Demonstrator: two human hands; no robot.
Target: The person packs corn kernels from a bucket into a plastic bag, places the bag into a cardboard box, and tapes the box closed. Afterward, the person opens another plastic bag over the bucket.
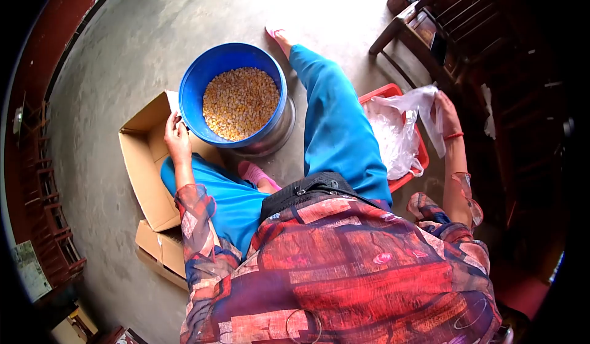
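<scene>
A blue bucket holds a heap of yellow kernels that look like corn; it stands on the floor between my legs. My left hand is beside the bucket's left side, above the open cardboard box. Its fingers are curled together, and whatever they may hold is too small to make out. On the right, my right hand grips a clear plastic bag, lifted over the edge of a red basket. More crumpled clear plastic lies in that basket.
A second cardboard box sits below the open one at left. At upper right stands a dark wooden chair. Dark wooden furniture lines the left edge. My legs in blue trousers flank the bucket.
</scene>
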